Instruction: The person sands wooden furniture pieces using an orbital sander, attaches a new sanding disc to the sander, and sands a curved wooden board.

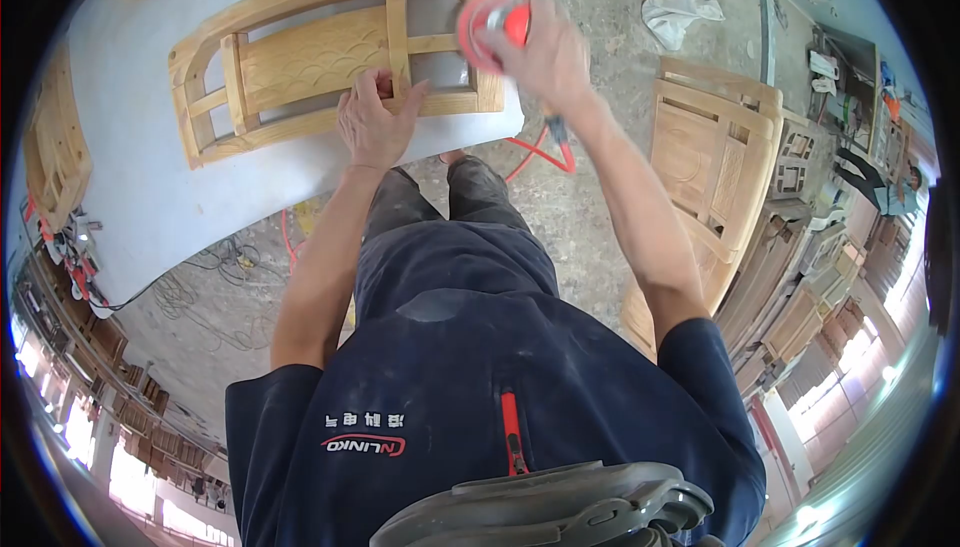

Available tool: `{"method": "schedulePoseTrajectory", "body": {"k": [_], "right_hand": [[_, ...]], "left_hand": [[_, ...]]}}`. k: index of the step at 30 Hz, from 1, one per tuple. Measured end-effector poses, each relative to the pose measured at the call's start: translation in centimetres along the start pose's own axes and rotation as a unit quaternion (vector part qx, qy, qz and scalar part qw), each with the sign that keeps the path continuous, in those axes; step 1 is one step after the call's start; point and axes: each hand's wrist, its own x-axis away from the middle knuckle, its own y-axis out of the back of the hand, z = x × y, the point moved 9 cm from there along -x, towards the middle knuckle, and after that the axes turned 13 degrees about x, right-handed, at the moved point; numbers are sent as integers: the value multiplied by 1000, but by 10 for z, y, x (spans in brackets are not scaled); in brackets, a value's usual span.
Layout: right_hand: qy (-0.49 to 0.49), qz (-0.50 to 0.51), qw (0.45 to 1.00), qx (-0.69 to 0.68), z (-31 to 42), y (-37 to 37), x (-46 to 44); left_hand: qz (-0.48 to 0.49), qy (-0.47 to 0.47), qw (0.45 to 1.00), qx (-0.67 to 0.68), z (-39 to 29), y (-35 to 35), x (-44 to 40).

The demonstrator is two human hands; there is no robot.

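Note:
A pale wooden panel frame (310,57), curved along its far edge and carved with scale-like arcs, lies flat on a white-covered table. My left hand (378,125) grips its near rail beside an upright slat, fingers curled over the wood and thumb out to the side. In my right hand (552,55) is a red round air sander (490,32), held at the panel's right end. The sander and fingers are slightly blurred. Its pad overlaps the end rail, though the contact itself is hidden. A red air hose (540,152) trails below my right wrist.
The white table (300,182) also bears another wooden piece (55,137) on the left. Stacked wooden panels (710,157) stand on the right. White plastic bags (680,19) lie on the floor, with cables (200,292) at left. A person (885,187) is far right.

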Motion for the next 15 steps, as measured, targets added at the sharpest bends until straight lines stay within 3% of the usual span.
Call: {"method": "schedulePoseTrajectory", "body": {"k": [1,3,6,11,15], "right_hand": [[-3,1,1000,-4,-8,2,-21],[-82,100,966,-222,-33,-9,-46],[-102,87,930,-342,-50,-16,-36],[-81,132,942,-298,-54,-25,61],[-76,71,971,-217,-26,-3,129]], "left_hand": [[2,14,1000,-2,1,-1,1],[2,14,1000,-6,1,-4,2],[-6,19,1000,-13,3,-5,0],[-29,15,999,-19,3,-7,0],[-24,21,999,-15,4,-8,2]]}}
